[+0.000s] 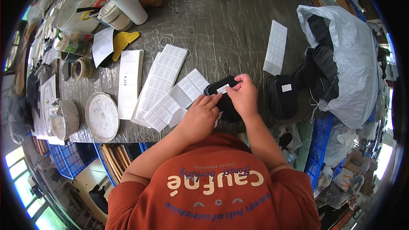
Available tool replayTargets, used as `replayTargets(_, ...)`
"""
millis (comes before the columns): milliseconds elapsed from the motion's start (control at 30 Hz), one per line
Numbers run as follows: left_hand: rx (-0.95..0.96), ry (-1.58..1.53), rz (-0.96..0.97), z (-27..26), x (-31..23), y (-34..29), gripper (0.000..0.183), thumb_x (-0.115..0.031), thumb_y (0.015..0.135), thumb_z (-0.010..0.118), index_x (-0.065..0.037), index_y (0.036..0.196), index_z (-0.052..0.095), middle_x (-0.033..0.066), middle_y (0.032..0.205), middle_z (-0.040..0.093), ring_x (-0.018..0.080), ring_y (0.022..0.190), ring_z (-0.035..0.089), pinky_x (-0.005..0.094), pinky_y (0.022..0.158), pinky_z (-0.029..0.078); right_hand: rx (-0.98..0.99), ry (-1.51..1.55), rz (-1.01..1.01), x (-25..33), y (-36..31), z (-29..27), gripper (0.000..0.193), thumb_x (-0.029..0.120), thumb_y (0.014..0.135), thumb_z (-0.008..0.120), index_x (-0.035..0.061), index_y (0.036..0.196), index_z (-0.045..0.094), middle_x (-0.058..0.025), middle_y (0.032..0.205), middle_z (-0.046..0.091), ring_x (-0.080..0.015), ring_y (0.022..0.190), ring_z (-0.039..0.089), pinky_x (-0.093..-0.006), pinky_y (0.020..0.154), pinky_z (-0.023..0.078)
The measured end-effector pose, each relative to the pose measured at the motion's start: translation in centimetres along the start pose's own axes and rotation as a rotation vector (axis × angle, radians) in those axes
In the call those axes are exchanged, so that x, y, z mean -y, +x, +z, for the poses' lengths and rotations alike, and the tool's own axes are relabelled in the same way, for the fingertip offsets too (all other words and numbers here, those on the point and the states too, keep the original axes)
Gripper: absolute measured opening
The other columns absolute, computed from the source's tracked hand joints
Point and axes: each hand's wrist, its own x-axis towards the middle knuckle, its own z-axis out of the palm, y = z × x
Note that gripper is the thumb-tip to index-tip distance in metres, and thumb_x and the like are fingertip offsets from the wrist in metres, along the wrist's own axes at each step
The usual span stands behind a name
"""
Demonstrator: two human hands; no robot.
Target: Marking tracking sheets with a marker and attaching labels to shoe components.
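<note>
Two hands, mine, close together over one pile of black pads (230, 110) at the near edge of the counter (226, 25). Left hand (203, 111): fingers laid on the pile's left side, tips by the label's near end. Right hand (246, 97): thumb at the other end of the label (222, 89), forefinger at the pad's far edge. Whether either clamps or only presses, I cannot tell.

One label, small, white, on the top pad between my fingertips. Risk: crooked or creased, should my thumb slide or the pad shift under it.

One pile, lower part hidden by my hands. Risk: pads fanning apart, from uneven pressure near the edge.

Several label sheets (164, 73), overlapping, left of the pile; a short one (192, 86) reaches close to my left hand. Risk: dragged or bent, if my wrist sweeps left.

One second pile (282, 104), black, right of my right hand, a white label on top. Risk: knocked askew by my right elbow or forearm swinging out.

One label strip (275, 47), lying apart, beyond that pile.

One white bag (355, 66), mouth open, black pads bunched there. Risk: a slump toward the second pile, should the bag give way.
</note>
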Motion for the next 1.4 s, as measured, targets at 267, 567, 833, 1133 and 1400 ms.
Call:
replayTargets(267, 0.031, -0.126, 0.012, -0.4, 0.4, -0.5, 0.015, -0.010, 0.081, 0.061, 0.004, 0.084, 0.059, 0.0205, 0.137, 0.047, 0.0362, 0.123, 0.045, 0.0430, 0.106, 0.035, -0.129, -0.093, -0.292, -2.6, 0.4, 0.1, 0.020, 0.008, 0.073, 0.073, 0.0037, 0.084, 0.056, -0.0125, 0.074, 0.060, -0.0322, 0.074, 0.059, -0.0401, 0.068, 0.048)
replayTargets(567, 0.045, -0.173, 0.007, -0.4, 1.2, -1.0, 0.013, -0.006, 0.083, 0.059, 0.006, 0.087, 0.060, 0.0202, 0.131, 0.052, 0.0367, 0.127, 0.042, 0.0430, 0.104, 0.038, -0.158, -0.082, -0.103, -1.6, 2.0, -10.0, 0.016, 0.005, 0.083, 0.064, 0.0039, 0.083, 0.048, -0.0102, 0.064, 0.053, -0.0215, 0.055, 0.049, -0.0333, 0.055, 0.042)
replayTargets(833, -0.177, -0.641, -0.272, -0.6, 0.9, -0.1, 0.013, -0.005, 0.089, 0.057, 0.006, 0.083, 0.060, 0.0163, 0.103, 0.066, 0.0325, 0.108, 0.056, 0.0396, 0.091, 0.045, -0.058, -0.338, -0.375, 1.8, -1.2, -9.7, 0.013, 0.004, 0.077, 0.067, 0.0017, 0.088, 0.060, -0.0117, 0.085, 0.058, -0.0287, 0.083, 0.057, -0.0397, 0.079, 0.046)
replayTargets(1133, -0.202, -0.294, -0.216, -1.0, 1.0, -0.7, 0.011, -0.006, 0.085, 0.060, 0.004, 0.084, 0.062, 0.0169, 0.102, 0.065, 0.0350, 0.100, 0.057, 0.0423, 0.088, 0.046, 0.242, 0.299, -0.072, 0.7, -2.2, -2.5, 0.005, 0.001, 0.084, 0.062, -0.0008, 0.083, 0.058, -0.0064, 0.073, 0.061, -0.0113, 0.067, 0.057, -0.0266, 0.064, 0.047)
replayTargets(1400, -0.062, -0.115, 0.003, -0.1, 0.7, -0.4, 0.014, -0.010, 0.084, 0.062, 0.004, 0.083, 0.062, 0.0193, 0.118, 0.060, 0.0346, 0.119, 0.051, 0.0417, 0.101, 0.042, 0.172, 0.189, -0.084, -1.5, -0.1, -0.1, 0.005, 0.002, 0.083, 0.064, -0.0024, 0.082, 0.061, -0.0086, 0.069, 0.063, -0.0125, 0.062, 0.058, -0.0277, 0.060, 0.048)
